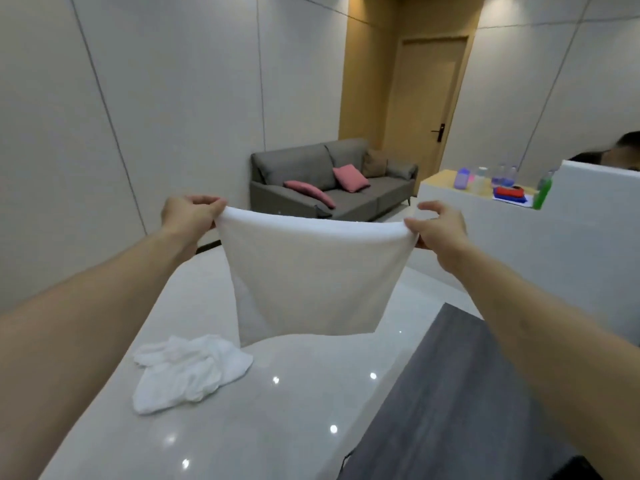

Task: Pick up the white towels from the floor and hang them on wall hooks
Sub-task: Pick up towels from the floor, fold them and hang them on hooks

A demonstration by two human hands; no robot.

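Observation:
A white towel [311,271] hangs spread out in the air in front of me. My left hand [188,216] pinches its top left corner and my right hand [438,230] pinches its top right corner, both arms stretched forward. Below it, a second white towel [187,372] lies crumpled on the glossy grey floor [277,410] at lower left. No wall hooks show in this view.
A panelled grey wall [138,116] runs along the left. A grey sofa [329,181] with pink cushions stands at the back beside a wooden door [426,109]. A white counter [519,230] with bottles is on the right, a person behind it. A dark surface [450,410] fills the lower right.

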